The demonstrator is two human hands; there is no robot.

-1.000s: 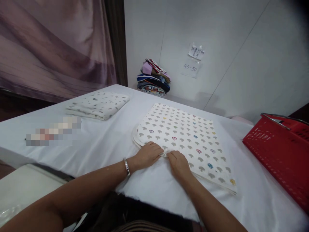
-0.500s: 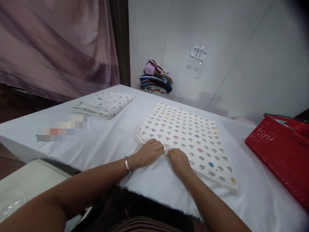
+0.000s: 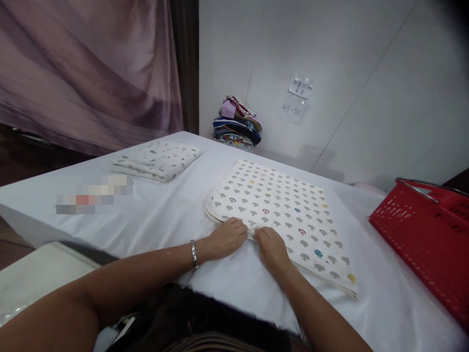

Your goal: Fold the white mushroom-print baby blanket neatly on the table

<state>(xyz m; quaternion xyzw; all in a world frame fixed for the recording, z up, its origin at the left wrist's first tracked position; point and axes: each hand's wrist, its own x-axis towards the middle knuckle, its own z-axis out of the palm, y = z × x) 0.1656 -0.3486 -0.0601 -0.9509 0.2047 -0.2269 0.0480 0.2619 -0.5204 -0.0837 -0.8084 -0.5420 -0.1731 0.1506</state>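
Note:
A white cloth with a mushroom print [image 3: 282, 210] lies flat and folded in layers on the table, its near edge toward me. My left hand [image 3: 229, 238], with a metal bracelet at the wrist, is closed on that near edge, left of its middle. Close beside it, my right hand [image 3: 271, 248] pinches the same edge, fingers on top and thumb hidden. Farther back on the left rests a second folded white cloth [image 3: 157, 160] with a small scattered print, touched by neither hand.
The table [image 3: 164, 215] has a white cover. A red plastic basket [image 3: 421, 239] stands at the right. Several folded fabrics form a stack [image 3: 238, 124] by the wall. A blurred-out patch lies at the left; a pale surface [image 3: 44, 278] sits below the table's left edge.
My left hand has shifted slightly down and left along the cloth's near edge. The right hand keeps its pinch. The view has tilted a little.

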